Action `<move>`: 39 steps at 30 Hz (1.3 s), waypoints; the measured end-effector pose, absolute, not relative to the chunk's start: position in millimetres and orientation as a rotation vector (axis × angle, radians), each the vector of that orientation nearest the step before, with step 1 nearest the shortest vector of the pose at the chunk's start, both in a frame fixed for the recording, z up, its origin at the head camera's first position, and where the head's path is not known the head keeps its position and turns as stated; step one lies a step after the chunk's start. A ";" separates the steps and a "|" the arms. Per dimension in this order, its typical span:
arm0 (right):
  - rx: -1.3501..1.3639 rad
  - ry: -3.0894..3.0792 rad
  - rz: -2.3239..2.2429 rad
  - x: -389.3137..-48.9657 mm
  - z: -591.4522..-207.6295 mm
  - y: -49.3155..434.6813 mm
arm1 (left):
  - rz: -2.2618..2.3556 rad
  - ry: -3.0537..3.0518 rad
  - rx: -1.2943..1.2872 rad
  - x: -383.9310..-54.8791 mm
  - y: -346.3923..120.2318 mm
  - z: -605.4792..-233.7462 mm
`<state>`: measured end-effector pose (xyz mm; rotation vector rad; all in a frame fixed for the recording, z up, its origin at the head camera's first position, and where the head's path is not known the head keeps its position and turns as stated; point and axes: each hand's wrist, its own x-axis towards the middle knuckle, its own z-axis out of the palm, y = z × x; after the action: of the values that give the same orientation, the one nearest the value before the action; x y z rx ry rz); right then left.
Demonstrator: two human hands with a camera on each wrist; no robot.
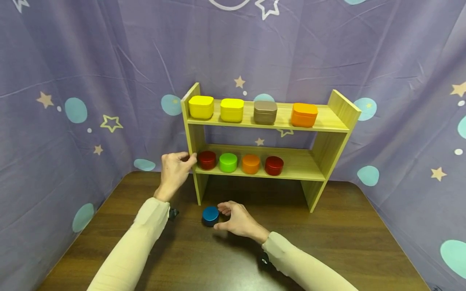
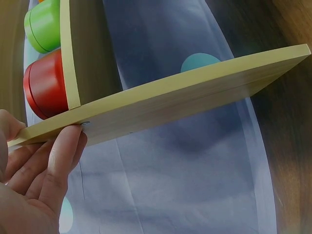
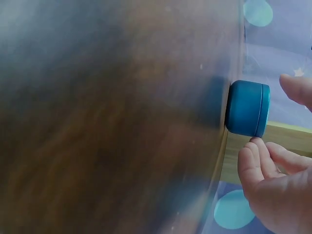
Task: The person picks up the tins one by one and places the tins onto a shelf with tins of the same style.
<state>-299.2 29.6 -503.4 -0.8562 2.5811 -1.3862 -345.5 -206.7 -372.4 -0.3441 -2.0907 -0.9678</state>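
My left hand (image 1: 174, 171) is at the left side panel (image 2: 161, 95) of a two-tier wooden shelf (image 1: 258, 173). It grips the panel's front edge, with fingers against the outer face and the thumb at the edge. On the table, a small round blue tin (image 1: 210, 216) stands upright in front of the shelf. My right hand (image 1: 238, 219) is just right of this tin, thumb and fingers spread apart. In the right wrist view, fingertips (image 3: 256, 142) come close to the blue tin (image 3: 246, 108); whether they touch is unclear. The thumb (image 3: 296, 88) stays apart from it.
Round tins line the lower tier: dark red (image 1: 207, 160), green (image 1: 228, 163), orange (image 1: 251, 164) and another dark red (image 1: 274, 166). Above sit rounded-square tins: two yellow (image 1: 201, 108), one grey-brown (image 1: 265, 112), one orange (image 1: 303, 115). A purple curtain (image 1: 145, 60) hangs behind the brown table (image 1: 346, 230).
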 end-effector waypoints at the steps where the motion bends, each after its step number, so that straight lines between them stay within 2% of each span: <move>1: -0.861 2.585 -1.383 -299.4 -503.3 28.5 | -0.970 -2.091 -0.342 -345.4 -206.8 -372.2; 39: -0.831 2.686 -1.231 -311.6 -503.5 -1.4 | -0.970 -2.087 -0.352 -345.5 -207.6 -373.0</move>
<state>-311.6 -1.4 -503.5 -0.8313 2.6857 -1.2305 -345.5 -207.6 -373.0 -0.3522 -2.0874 -0.9700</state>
